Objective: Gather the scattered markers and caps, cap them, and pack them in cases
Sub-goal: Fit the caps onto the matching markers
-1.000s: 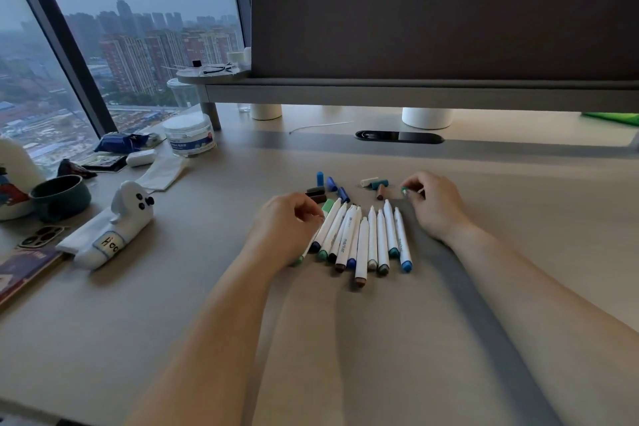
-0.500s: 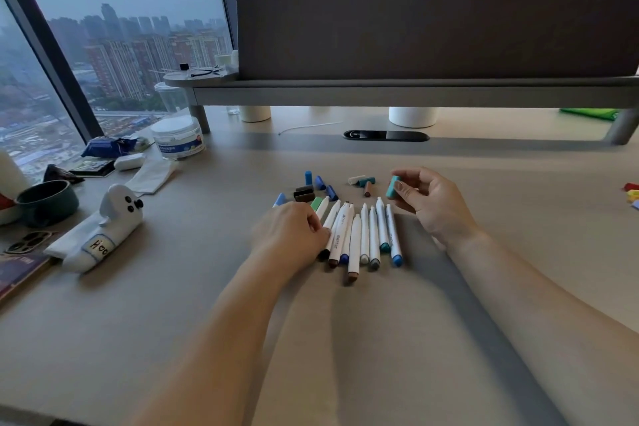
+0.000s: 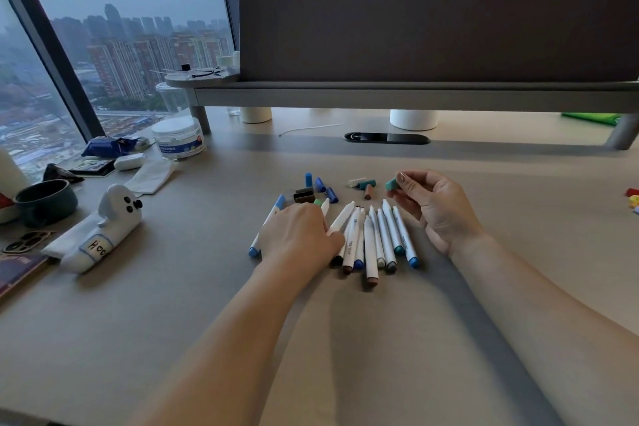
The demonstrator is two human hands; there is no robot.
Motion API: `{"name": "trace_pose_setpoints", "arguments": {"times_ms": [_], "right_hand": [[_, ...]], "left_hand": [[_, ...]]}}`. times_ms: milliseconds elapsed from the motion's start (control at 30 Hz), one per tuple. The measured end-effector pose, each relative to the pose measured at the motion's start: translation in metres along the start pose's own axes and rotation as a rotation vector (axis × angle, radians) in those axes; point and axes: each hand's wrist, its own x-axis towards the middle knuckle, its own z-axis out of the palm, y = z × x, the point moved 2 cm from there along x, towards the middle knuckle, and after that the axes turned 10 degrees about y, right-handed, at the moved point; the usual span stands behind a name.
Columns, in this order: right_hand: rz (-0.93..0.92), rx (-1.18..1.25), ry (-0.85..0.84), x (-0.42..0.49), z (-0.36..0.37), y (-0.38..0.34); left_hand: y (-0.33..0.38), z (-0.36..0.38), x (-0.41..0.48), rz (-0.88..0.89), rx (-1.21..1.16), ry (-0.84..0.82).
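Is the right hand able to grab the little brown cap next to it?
Probably yes. The brown cap lies in the open just left of the right hand, nothing between, but its fingers already pinch a teal cap.

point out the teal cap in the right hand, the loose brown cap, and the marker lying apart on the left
teal cap point(image 3: 392, 184), head view, on its exposed end.
brown cap point(image 3: 368, 192), head view, mid-body.
blue marker point(image 3: 273, 218), head view, on its white barrel.
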Motion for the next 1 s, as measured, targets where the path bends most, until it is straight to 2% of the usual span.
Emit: {"name": "trace_pose_setpoints", "arguments": {"times_ms": [133, 233, 300, 433, 600, 767, 1000], "right_hand": [[0.040, 0.070, 0.018, 0.000, -0.001, -0.003], [0.058, 0.109, 0.020, 0.001, -0.002, -0.003], [0.062, 0.109, 0.019, 0.001, -0.002, -0.004], [0.047, 0.085, -0.015, -0.002, -0.003, -0.005], [0.084, 0.151, -0.122, -0.009, 0.002, -0.010], [0.127, 0.138, -0.270, -0.017, 0.010, -0.012], [0.124, 0.087, -0.258, -0.015, 0.009, -0.010]], "left_hand": [[-0.003, -0.007, 0.000, -0.051, -0.155, 0.042], [-0.008, -0.003, 0.002, -0.100, -0.464, 0.016], [-0.009, 0.000, 0.002, -0.158, -0.737, -0.062], [-0.006, -0.005, -0.001, -0.252, -0.953, -0.233], [0.001, -0.012, -0.006, -0.485, -1.411, -0.499], [0.002, -0.014, -0.009, -0.535, -1.527, -0.599], [0.004, -0.013, -0.010, -0.488, -1.447, -0.566]]}}
